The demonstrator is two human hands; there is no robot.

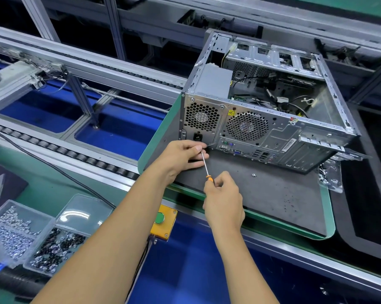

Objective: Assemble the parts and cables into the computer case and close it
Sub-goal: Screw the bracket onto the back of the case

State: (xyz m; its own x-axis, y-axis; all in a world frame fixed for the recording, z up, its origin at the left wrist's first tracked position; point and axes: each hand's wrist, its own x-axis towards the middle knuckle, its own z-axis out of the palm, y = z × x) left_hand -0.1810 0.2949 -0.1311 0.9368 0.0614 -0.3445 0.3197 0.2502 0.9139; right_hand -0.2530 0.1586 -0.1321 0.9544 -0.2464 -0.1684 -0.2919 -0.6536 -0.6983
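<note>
Case open-sided; both hands grip screwdriver; loose screw, screw trays nearby.

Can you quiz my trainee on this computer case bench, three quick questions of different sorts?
1. True or false: the computer case has its top side closed.
2. Which hand holds the screwdriver handle: A left hand, B right hand?
3. Fill in: one loose ___ lies on the dark mat near the case.

Key: 1 false, it is open. 2 B; the left steadies the shaft. 3 screw.
</note>
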